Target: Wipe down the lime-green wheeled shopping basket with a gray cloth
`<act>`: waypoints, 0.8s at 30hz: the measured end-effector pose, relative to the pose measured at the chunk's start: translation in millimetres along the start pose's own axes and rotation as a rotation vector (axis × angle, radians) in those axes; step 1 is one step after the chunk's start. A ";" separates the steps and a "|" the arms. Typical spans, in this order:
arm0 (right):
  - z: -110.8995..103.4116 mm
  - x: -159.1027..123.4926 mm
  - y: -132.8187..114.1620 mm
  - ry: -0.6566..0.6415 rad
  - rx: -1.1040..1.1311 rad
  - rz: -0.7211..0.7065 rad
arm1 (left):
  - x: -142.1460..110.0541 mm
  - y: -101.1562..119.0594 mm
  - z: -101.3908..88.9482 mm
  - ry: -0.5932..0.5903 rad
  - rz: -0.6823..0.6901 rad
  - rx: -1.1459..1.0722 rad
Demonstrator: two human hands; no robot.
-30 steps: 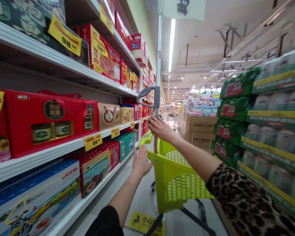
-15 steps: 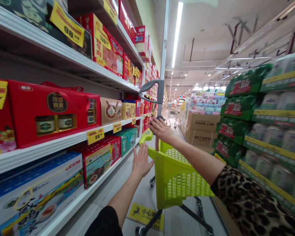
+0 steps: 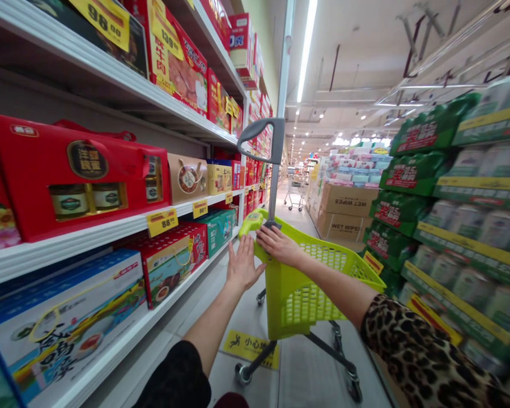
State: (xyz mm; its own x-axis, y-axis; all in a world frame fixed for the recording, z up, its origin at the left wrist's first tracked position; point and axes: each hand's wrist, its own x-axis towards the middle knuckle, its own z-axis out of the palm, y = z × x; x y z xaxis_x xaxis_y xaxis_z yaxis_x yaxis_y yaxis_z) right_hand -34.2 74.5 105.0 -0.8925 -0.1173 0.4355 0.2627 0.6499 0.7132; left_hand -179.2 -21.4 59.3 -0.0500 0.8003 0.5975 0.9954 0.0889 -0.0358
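Observation:
A lime-green plastic shopping cart basket (image 3: 301, 294) with a perforated wall stands in front of me on a dark frame with small wheels. Its tall grey handle (image 3: 263, 133) rises from the front, and a lime grip (image 3: 250, 224) sticks out near the rim. My right hand (image 3: 278, 245) lies curled over the basket rim at the foot of the pole, in a leopard-print sleeve (image 3: 416, 357). Just below the lime grip, my left hand (image 3: 242, 263) is flat with fingers spread, holding nothing. A black sleeve (image 3: 174, 377) covers that arm.
White shelves (image 3: 110, 85) with red gift boxes (image 3: 76, 170) and yellow price tags run along the left. Green-wrapped packs (image 3: 416, 164) stand stacked on the right, beside wet wipes cartons (image 3: 348, 201). A yellow floor sign (image 3: 250, 348) lies ahead, and a wire cart (image 3: 295, 192) stands far down the aisle.
The view has swung slightly and the basket now shows its far rim and lower wheels. The grey handle stands higher in view, and my right hand sits lower, on the rim.

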 end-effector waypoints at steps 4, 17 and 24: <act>-13.3 14.3 21.5 -0.004 -0.010 -0.006 | -1.4 1.4 1.5 0.015 0.004 0.003; -23.5 30.7 33.2 0.072 0.015 0.205 | -3.5 4.1 2.0 0.027 -0.012 0.020; -14.4 17.1 13.8 -0.002 -0.001 0.057 | -4.6 6.1 1.1 0.038 -0.016 0.013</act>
State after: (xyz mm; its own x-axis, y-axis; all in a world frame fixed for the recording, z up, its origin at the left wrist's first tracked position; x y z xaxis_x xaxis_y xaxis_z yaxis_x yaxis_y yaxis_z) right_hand -40.5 70.7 130.2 -0.8771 -0.0786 0.4738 0.3130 0.6548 0.6879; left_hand -173.0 -23.9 55.5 -0.0627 0.7757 0.6280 0.9933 0.1096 -0.0363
